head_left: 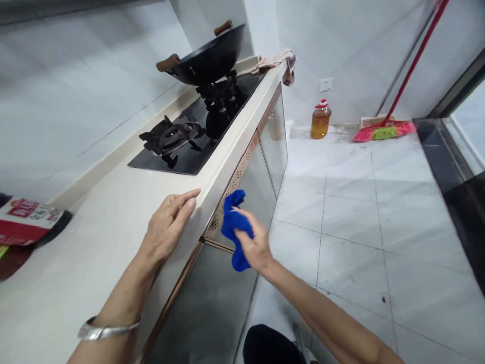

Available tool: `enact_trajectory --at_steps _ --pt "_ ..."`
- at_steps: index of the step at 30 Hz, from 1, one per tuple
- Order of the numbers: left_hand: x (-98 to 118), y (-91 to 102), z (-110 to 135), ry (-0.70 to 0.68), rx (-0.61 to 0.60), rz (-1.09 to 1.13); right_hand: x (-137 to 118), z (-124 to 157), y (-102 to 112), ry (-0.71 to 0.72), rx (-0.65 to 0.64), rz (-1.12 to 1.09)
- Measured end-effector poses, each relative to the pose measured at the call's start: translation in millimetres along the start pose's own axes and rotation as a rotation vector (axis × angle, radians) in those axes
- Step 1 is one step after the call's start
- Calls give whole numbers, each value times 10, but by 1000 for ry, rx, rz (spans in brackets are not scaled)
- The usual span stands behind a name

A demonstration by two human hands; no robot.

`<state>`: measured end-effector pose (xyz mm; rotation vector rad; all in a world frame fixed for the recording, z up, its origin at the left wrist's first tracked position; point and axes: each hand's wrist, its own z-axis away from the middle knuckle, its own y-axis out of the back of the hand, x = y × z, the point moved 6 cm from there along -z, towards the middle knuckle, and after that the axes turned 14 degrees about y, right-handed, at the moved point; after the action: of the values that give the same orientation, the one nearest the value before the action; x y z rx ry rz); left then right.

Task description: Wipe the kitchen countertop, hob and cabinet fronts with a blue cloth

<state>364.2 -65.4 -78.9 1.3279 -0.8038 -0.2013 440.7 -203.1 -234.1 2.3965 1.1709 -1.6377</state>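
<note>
My right hand point(254, 241) grips a bunched blue cloth point(234, 226) and holds it against the glossy cabinet door point(261, 187) just below the counter's front edge. My left hand point(170, 226) rests flat on the pale countertop point(109, 237) at its front edge, fingers stretched out and holding nothing. A silver bracelet point(104, 329) sits on the left wrist.
A black gas hob point(189, 136) lies further along the counter, with a dark wok point(208, 58) on its far burner. A pink rag point(276, 60) hangs at the counter's end. An oil bottle point(320, 119) and a red-handled broom point(384, 130) stand on the tiled floor. A red packet point(26, 220) lies at left.
</note>
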Motion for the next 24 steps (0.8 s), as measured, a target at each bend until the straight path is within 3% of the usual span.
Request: enact_trajectory --at_steps 3,7,11,13,17,24 --pt "-21 23 -6 -2 -20 37 -30 81 -412 335 -198 245" --pt "-22 30 -11 15 5 -24 70 227 -633 488 -401 630" --pt "-66 17 -34 20 32 -102 108 109 -578 675 -552 789" --pt "-102 1 -56 31 38 -178 169 -50 -513 733 -569 820" --pt "-99 -41 -107 28 48 -330 370 -480 -324 688 -473 887" --pt "-68 -79 -183 54 78 -433 565 -1078 -63 620 -426 908"
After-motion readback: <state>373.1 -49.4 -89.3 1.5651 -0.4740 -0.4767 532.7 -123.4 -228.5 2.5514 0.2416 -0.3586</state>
